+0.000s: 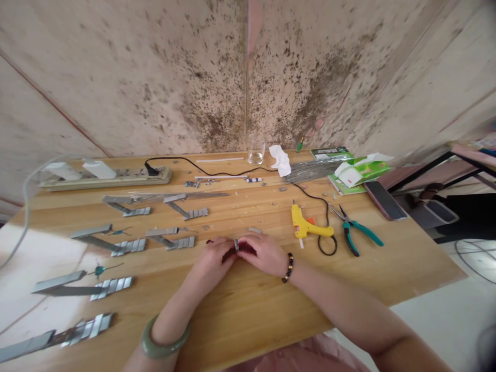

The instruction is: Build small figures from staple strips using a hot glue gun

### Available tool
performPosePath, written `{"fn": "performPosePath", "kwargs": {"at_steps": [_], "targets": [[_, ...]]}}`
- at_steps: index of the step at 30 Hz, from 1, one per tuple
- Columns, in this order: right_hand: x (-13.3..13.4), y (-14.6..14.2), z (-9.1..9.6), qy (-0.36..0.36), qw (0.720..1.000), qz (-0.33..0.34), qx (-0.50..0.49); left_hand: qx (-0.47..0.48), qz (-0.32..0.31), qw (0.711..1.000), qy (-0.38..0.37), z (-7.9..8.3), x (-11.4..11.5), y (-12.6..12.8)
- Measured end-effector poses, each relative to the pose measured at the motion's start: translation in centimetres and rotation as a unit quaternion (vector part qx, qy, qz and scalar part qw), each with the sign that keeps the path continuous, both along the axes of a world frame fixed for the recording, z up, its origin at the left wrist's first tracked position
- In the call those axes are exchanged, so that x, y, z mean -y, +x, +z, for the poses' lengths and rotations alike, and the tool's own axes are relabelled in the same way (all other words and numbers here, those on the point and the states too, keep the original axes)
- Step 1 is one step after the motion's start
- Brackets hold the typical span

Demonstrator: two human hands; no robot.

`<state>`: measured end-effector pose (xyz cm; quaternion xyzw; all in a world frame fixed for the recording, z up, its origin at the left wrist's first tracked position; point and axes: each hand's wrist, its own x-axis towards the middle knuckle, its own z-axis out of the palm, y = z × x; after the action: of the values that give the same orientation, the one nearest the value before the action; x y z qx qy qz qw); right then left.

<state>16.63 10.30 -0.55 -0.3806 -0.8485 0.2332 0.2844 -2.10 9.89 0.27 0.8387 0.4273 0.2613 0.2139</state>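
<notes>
My left hand (217, 254) and my right hand (264, 251) meet over the middle of the wooden table. Between their fingertips they pinch a small grey piece (236, 245), mostly covered by the fingers, so its exact kind does not show. Just beyond the right hand lies a short grey strip (254, 230). To the left stand several folded grey strip pieces with stepped ends, such as one (182, 242) close to my left hand. A yellow glue gun (306, 223) rests on its side to the right of my hands.
Pliers with teal handles (358, 231) and a phone (385, 200) lie at the right. Along the back are a power strip (135, 179), a glass (256, 155), a crumpled tissue (280, 161), a bundle of thin wires (310, 169) and a green tissue pack (364, 169). A black cord (217, 174) crosses the table.
</notes>
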Motion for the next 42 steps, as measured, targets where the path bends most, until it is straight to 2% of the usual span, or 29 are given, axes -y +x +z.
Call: {"fn": "performPosePath", "kwargs": {"at_steps": [24,34,37,42], "targets": [[0.12,0.05,0.20,0.005,1.000,-0.001,0.002,0.000,-0.003,1.000,0.002,0.08,0.04,-0.06],[0.21,0.18,0.46,-0.006,1.000,0.000,-0.031,-0.001,-0.007,1.000,0.007,-0.09,0.07,-0.01],[0.15,0.38,0.62,-0.040,0.996,-0.035,-0.069,-0.013,-0.008,1.000,-0.012,0.02,0.19,-0.01],[-0.15,0.66,0.30,-0.148,0.974,-0.082,-0.151,-0.022,0.012,0.999,-0.036,-0.05,0.21,-0.13]]}}
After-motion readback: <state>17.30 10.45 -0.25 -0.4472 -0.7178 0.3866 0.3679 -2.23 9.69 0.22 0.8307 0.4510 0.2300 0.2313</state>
